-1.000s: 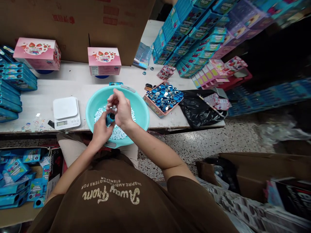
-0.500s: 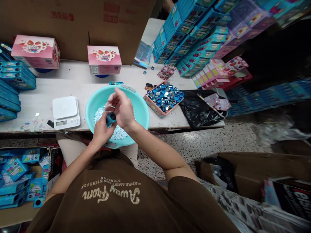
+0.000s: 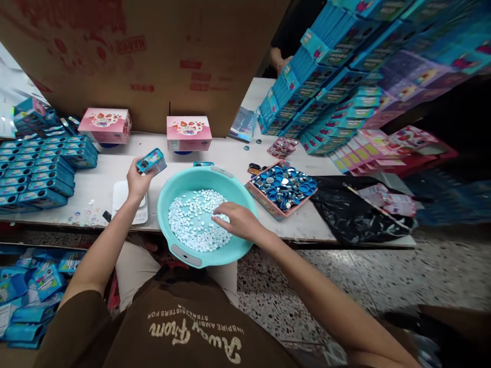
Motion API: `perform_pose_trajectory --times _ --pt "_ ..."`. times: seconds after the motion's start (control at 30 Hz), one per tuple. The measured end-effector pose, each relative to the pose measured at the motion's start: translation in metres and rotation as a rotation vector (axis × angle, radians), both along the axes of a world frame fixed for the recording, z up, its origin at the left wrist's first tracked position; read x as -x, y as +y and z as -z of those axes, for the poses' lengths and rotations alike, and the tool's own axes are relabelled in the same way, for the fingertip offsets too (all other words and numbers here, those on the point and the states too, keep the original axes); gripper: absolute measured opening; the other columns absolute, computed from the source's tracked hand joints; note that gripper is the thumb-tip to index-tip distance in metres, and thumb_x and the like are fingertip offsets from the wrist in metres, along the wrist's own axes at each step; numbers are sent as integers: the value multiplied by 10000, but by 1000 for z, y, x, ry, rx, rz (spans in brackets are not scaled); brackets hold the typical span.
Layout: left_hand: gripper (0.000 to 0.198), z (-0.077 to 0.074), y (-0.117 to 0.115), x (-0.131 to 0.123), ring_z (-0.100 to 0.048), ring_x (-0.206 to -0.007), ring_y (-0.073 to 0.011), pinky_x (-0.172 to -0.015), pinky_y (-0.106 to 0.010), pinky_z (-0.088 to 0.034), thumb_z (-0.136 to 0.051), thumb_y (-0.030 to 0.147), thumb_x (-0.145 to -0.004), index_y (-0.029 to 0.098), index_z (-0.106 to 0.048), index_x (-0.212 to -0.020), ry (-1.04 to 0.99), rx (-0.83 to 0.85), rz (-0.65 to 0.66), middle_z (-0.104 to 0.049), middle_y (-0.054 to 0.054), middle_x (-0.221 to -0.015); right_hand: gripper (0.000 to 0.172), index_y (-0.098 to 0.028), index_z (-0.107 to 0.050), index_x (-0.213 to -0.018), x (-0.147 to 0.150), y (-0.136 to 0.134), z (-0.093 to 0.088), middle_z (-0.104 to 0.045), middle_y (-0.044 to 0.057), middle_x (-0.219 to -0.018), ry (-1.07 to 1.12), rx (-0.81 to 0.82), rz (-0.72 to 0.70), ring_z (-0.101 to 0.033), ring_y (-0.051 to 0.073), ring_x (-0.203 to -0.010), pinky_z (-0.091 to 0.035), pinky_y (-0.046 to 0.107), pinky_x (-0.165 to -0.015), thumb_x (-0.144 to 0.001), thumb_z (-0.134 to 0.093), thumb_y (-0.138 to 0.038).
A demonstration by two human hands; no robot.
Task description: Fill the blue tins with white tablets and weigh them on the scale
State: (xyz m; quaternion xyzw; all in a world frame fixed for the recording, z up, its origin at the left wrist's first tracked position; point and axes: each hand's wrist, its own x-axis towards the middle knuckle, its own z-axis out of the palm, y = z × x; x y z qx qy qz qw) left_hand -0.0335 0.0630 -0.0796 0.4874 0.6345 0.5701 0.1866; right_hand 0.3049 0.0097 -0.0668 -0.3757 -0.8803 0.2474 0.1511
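My left hand (image 3: pixel 138 179) is closed around a small blue box (image 3: pixel 152 161), raised over the table beside the white scale (image 3: pixel 130 202). In the turquoise basin (image 3: pixel 245 202) my right hand (image 3: pixel 240 220) reaches down from the right, fingers curved and thumb apart. Pale blue candies (image 3: pixel 199 230) show in the gap between thumb and fingers; whether any are held is unclear. The basin rests at the table's front edge, over my lap, with candies spread across its left and middle floor.
Right of the basin, a shallow box (image 3: pixel 282 189) holds blue and silver lids. Stacked blue boxes (image 3: pixel 42 168) stand at left, tall blue stacks (image 3: pixel 318 66) at back right. Two pink boxes (image 3: pixel 188 133) sit before a big cardboard sheet (image 3: pixel 153 51). Beyond it, another person's hand (image 3: pixel 282 62) shows.
My hands were together over the basin around the small blue box. The left has carried it away to the left; the right has dropped down among the candies. The view has shifted.
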Motion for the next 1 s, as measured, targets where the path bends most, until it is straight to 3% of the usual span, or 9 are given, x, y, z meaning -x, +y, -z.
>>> perform_pose_trajectory --times 0.13,0.27,0.43,0.5,0.6,0.67,0.77,0.9,1.0 --pt "460 26 37 1 -655 -862 -189 -827 -298 -524 -767 199 -597 171 -621 -1033 55 185 38 -694 -16 -933 305 -189 -658 -1145 -5 9 23 -684 147 -1141 -222 -152 -196 -631 293 -1060 -515 443 -891 -906 -591 -367" --pt "430 42 54 -4 -665 -948 -219 -891 -329 -514 -732 194 -623 195 -639 -1043 170 380 134 -715 -5 -952 658 -167 -541 -1370 2 31 38 -576 195 -1364 -342 -221 -278 -526 366 -1262 -458 528 -1018 -831 -671 -521" --pt "787 40 33 5 -623 -1153 -299 -1000 -416 -484 -837 239 -567 159 -541 -1292 243 380 153 -671 -134 -1224 799 -151 -420 -1488 29 61 63 -447 210 -1508 -354 -169 -254 -413 392 -1380 -373 577 -1106 -875 -524 -653" --pt "765 29 -7 19 -586 -1222 -291 -1024 -432 -470 -808 300 -652 173 -502 -1341 296 220 99 -620 -150 -1312 748 -165 -417 -1492 42 65 78 -435 198 -1518 -297 -142 -246 -395 378 -1395 -353 577 -1125 -911 -459 -635" --pt "497 10 -102 54 -585 -1209 -235 -1022 -401 -469 -662 359 -831 205 -540 -1288 379 76 -128 -627 -105 -1287 752 -159 -381 -1511 60 58 105 -425 210 -1508 -198 -106 -246 -386 377 -1394 -329 589 -1137 -928 -395 -635" --pt "375 6 -179 82 -589 -1177 -214 -1027 -378 -460 -606 366 -876 197 -582 -1209 451 126 -417 -646 -89 -1228 804 -143 -351 -1522 68 47 119 -418 229 -1496 -143 -92 -317 -381 393 -1389 -327 605 -1127 -914 -385 -668" --pt "321 19 -297 119 -594 -1137 -229 -1023 -390 -459 -557 387 -891 184 -602 -1135 514 387 -781 -666 -95 -1150 855 -173 -361 -1512 67 31 131 -356 227 -1534 -54 -124 -555 -341 414 -1412 -320 618 -1116 -863 -439 -725" --pt "405 59 -403 142 -607 -1094 -316 -1035 -488 -440 -589 419 -819 145 -611 -1117 489 877 -719 -681 -152 -1116 834 -231 -405 -1474 56 15 131 -348 201 -1545 -50 -135 -726 -289 434 -1439 -310 631 -1110 -812 -516 -725" --pt "412 86 -414 142 -585 -1134 -340 -1043 -498 -428 -575 406 -824 141 -615 -1136 483 987 -611 -670 -174 -1151 793 -239 -442 -1434 53 9 129 -367 210 -1524 -100 -119 -709 -311 442 -1424 -322 636 -1096 -791 -558 -688"
